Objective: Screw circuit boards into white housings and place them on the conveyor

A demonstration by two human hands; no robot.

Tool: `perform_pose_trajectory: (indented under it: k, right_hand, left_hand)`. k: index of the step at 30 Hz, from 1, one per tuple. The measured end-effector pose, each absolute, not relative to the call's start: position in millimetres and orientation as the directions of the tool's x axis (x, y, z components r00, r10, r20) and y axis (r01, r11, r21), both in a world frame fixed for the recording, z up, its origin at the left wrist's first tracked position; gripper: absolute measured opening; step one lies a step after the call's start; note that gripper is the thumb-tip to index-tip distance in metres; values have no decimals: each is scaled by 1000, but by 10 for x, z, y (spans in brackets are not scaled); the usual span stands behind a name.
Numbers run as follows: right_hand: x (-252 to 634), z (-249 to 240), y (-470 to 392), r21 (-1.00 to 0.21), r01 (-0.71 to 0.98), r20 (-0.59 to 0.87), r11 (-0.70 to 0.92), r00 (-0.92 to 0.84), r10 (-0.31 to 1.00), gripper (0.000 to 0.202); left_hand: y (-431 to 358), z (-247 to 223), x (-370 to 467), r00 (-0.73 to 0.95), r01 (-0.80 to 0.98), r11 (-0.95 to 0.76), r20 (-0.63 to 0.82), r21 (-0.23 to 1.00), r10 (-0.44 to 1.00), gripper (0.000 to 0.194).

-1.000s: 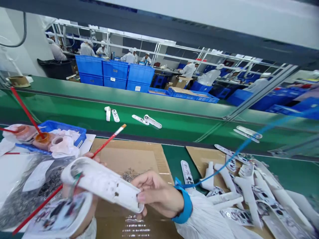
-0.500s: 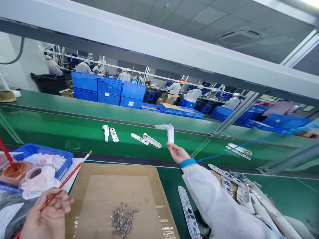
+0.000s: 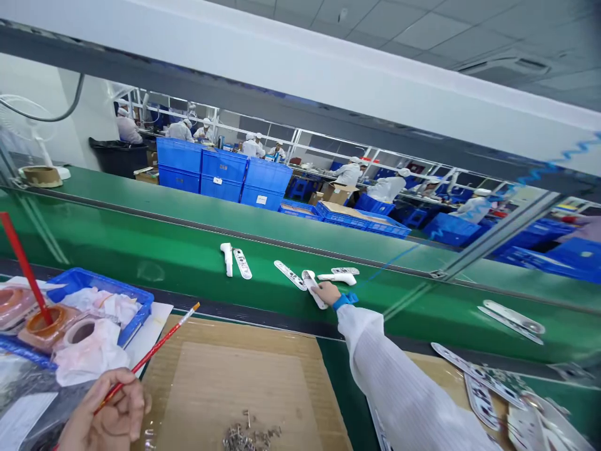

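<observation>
My right hand (image 3: 325, 292) is stretched out over the green conveyor belt (image 3: 154, 250), fingers down, holding nothing. Its fingertips lie beside a white plastic housing (image 3: 338, 277) and a flat printed strip (image 3: 345, 270) that rest on the belt. Another housing and strip pair (image 3: 300, 280) lies just left of the hand. A blue wrist strap (image 3: 345, 300) circles that wrist. My left hand (image 3: 110, 416), at the bottom left, grips a thin red brush (image 3: 154, 351) that points up and right.
A cardboard sheet (image 3: 225, 376) in front of me bears a small heap of metal pieces (image 3: 248, 435). At left are a blue tray (image 3: 106, 285) and a pot of orange paste (image 3: 44, 316). White housings (image 3: 516, 407) are piled at right. Other workers stand behind blue crates (image 3: 225, 169).
My right hand carried the white housing from in front of me out to the belt, set it down and let go. My left hand dropped low, keeping the brush.
</observation>
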State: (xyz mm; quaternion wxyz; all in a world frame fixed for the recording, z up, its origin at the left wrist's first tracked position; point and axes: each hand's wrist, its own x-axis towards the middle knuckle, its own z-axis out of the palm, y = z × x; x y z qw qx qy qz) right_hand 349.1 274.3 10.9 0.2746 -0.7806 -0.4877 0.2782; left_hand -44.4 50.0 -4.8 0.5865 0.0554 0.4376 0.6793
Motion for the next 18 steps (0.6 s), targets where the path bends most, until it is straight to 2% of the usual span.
perform_pose_trajectory:
  k: [5, 10, 14, 18]
  right_hand:
    - [3043, 220, 2630, -762, 574, -198, -300, 235, 952, 27]
    - [2322, 378, 2304, -885, 441, -183, -150, -32, 983, 25]
    - [1713, 331, 1968, -926, 355, -228, -131, -247, 942, 27]
    - [1342, 155, 1777, -909, 389, -323, -152, -426, 845, 36]
  left_hand:
    - [484, -24, -420, -346, -744, 47, -444, 667, 826, 26]
    - [449, -11, -437, -408, -727, -6, -425, 687, 808, 24]
    - [441, -2, -465, -408, -716, -13, -404, 698, 819, 23]
    - [442, 38, -470, -415, -706, -13, -398, 709, 818, 23]
